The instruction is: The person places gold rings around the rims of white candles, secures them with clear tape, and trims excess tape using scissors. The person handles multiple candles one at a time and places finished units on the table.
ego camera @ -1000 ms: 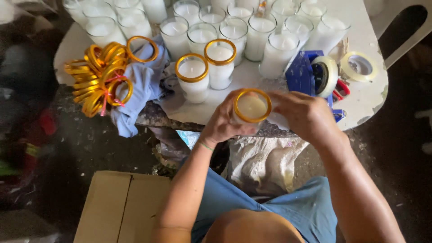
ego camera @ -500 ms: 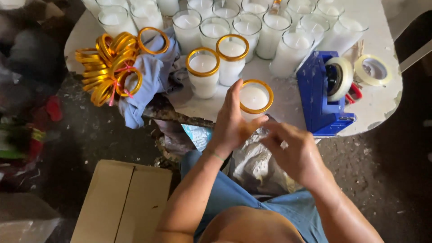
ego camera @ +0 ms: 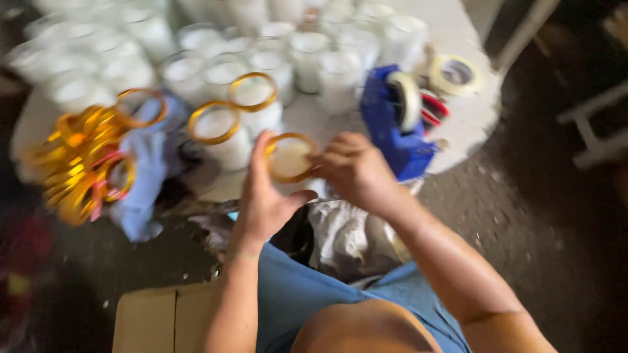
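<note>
A seated person in blue shorts (ego camera: 307,294) works over a cardboard box (ego camera: 157,320) on the floor and a crumpled white sack (ego camera: 347,238) under the edge of a round white table (ego camera: 458,124). The picture is blurred by motion. At the table's near rim, the left hand (ego camera: 265,196) cups the side of a glass candle (ego camera: 290,159) with a gold ring around its top, the fingers wrapped on the glass and the thumb pointing right beneath it. The right hand (ego camera: 356,170) meets the candle from the other side, its fingers bunched together against the gold rim. Just behind stand two more gold-rimmed candles (ego camera: 232,117), and beside them a blue tape dispenser (ego camera: 392,124) with a roll mounted on it. To the left, a heap of loose gold rings (ego camera: 85,157) lies against a light blue cloth (ego camera: 147,176). A separate roll of tape (ego camera: 454,73) lies farther right. Across the far part of the table crowd many plain white candles in glasses (ego camera: 307,46).
</note>
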